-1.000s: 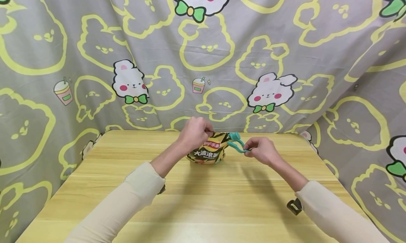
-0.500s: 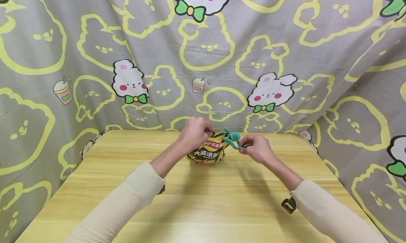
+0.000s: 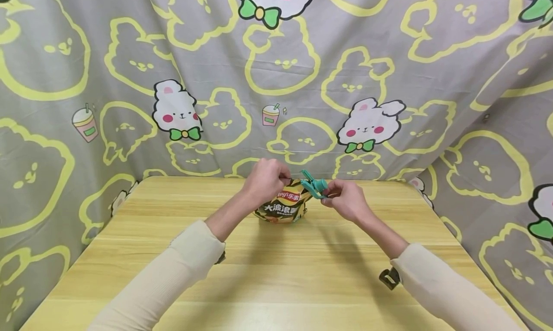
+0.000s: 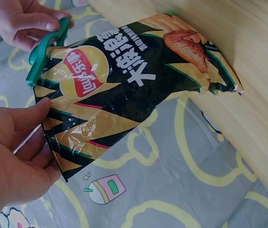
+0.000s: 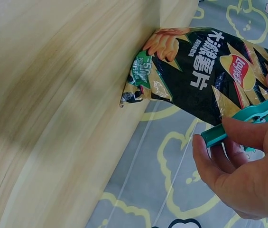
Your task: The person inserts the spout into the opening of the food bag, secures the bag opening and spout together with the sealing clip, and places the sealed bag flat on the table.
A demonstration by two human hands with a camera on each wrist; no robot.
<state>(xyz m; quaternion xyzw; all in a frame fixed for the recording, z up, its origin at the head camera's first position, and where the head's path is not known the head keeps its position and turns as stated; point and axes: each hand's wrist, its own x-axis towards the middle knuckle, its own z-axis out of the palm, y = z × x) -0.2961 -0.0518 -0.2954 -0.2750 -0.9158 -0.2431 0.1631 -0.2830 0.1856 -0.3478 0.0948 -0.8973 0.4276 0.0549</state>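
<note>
A black-and-gold Lay's chip bag (image 3: 282, 208) stands upright at the far part of the table, its top edge up. My left hand (image 3: 264, 180) pinches that top edge between thumb and fingers, as the left wrist view of the bag (image 4: 124, 71) shows too. Thumb and fingers of my right hand (image 3: 349, 201) hold a teal bag clip (image 3: 318, 186) by its end. In the left wrist view the clip (image 4: 46, 53) lies across the top corner of the bag. The right wrist view has the clip (image 5: 240, 121) partly behind my thumb.
The wooden table (image 3: 268, 278) runs from me to a grey curtain (image 3: 302, 81) printed with yellow outlines and white bunnies, which hangs behind it and along the sides. A dark strap piece (image 3: 390, 278) hangs under my right sleeve (image 3: 436, 283).
My right hand has moved left toward the bag with the clip. The clip has swung round and now overlaps the bag's top corner. My left hand and the bag stay where they were.
</note>
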